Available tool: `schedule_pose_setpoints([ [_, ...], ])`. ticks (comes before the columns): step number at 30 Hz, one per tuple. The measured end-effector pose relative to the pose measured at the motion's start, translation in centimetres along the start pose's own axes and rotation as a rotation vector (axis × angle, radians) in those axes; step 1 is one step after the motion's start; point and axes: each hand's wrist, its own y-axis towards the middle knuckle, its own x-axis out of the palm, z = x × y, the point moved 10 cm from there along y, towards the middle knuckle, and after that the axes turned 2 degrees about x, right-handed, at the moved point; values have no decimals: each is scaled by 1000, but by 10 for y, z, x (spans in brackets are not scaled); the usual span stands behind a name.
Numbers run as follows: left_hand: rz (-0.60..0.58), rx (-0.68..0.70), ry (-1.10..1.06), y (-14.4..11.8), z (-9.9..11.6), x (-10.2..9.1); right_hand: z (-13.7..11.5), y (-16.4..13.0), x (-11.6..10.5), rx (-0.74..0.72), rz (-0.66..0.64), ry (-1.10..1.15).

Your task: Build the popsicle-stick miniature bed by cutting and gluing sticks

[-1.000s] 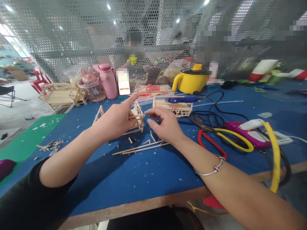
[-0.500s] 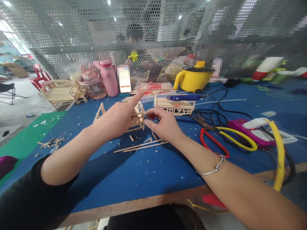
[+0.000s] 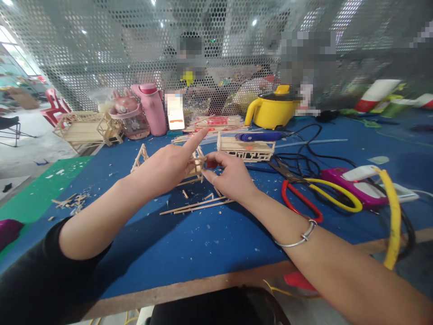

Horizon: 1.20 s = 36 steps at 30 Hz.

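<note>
A small frame of thin wooden sticks (image 3: 200, 168) stands on the blue table, partly hidden behind my hands. My left hand (image 3: 167, 167) is closed on its near side, with the index finger stretched out past it. From the right, my right hand (image 3: 232, 174) pinches at the frame's end with thumb and index finger. A triangular end of sticks (image 3: 140, 157) shows beyond my left wrist. Loose wooden sticks (image 3: 196, 207) and short offcuts lie just in front of my hands. Behind my right hand is another stick model (image 3: 248, 149) with a blue tool (image 3: 260, 136) resting on it.
Scissors (image 3: 292, 178) with red and yellow handles lie at right, beside black cables and a purple device (image 3: 333, 177). A yellow pot (image 3: 275, 112), a phone (image 3: 175, 113), a pink bottle (image 3: 154, 110) and a larger stick model (image 3: 88, 128) stand along the back. Wood scraps (image 3: 72, 201) lie at left.
Both hands keep their hold on the stick frame, with only a very slight shift. The things on the table stay where they were.
</note>
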Motion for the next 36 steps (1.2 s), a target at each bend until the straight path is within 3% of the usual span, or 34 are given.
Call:
schedule_pose_setpoints([
  [4,-22,4,59,-1,2,1,-3,0,1,-18,-3,-17],
  [7,-30,4,69,-1,2,2,-10,-4,-10,-68,91,-58],
  [10,-34,-4,52,-1,1,3,-33,-12,-18,-246,160,-209],
  [13,-37,-12,20,0,0,3,-54,-20,-9,-424,115,-447],
  [15,-37,-15,-12,0,1,3,-57,-21,-2,-462,89,-574],
  [20,-35,-13,-66,0,3,2,-58,-19,2,-475,121,-712],
  [28,-71,-22,-136,-1,-1,0,-56,-17,4,-421,93,-679],
  [36,14,-57,-197,-1,-5,-3,-54,-18,5,-434,99,-724],
])
